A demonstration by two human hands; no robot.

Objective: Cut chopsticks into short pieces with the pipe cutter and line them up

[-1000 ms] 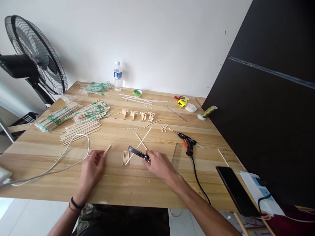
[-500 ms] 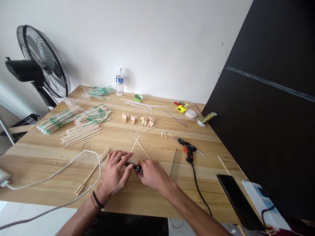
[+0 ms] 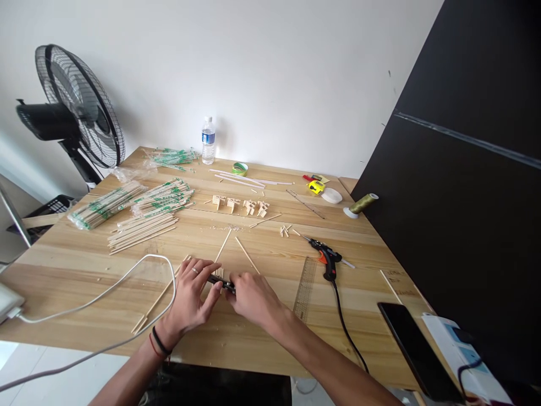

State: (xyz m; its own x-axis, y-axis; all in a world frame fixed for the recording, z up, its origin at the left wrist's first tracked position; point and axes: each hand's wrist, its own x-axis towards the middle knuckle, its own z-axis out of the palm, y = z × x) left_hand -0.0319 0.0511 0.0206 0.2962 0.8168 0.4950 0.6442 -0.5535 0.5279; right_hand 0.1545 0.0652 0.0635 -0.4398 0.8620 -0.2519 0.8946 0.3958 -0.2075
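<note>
Near the table's front edge, my right hand (image 3: pixel 253 299) is wrapped round a dark hand tool (image 3: pixel 222 282), perhaps a cutter. My left hand (image 3: pixel 192 296) is at the tool's other end, its fingers bent over a thin wooden stick (image 3: pixel 223 245) that runs up and away from them. Short pieces of stick (image 3: pixel 219 272) show just behind the tool, partly hidden by the fingers. Another stick (image 3: pixel 247 255) lies on the wood beyond my right hand. Several small stick-built pieces (image 3: pixel 233 204) stand in a row farther back.
Bundled sticks (image 3: pixel 107 204) lie at the left, near a white cable (image 3: pixel 122 279). A black fan (image 3: pixel 80 107) and a bottle (image 3: pixel 208 141) stand behind. To the right are a ruler (image 3: pixel 305 288), glue gun (image 3: pixel 327 259), phone (image 3: pixel 418 349) and power strip (image 3: pixel 465 352).
The stick at my left hand has shifted left, so its far end is now apart from the other stick. Both hands and the tool have moved slightly left; the camera view has shifted slightly.
</note>
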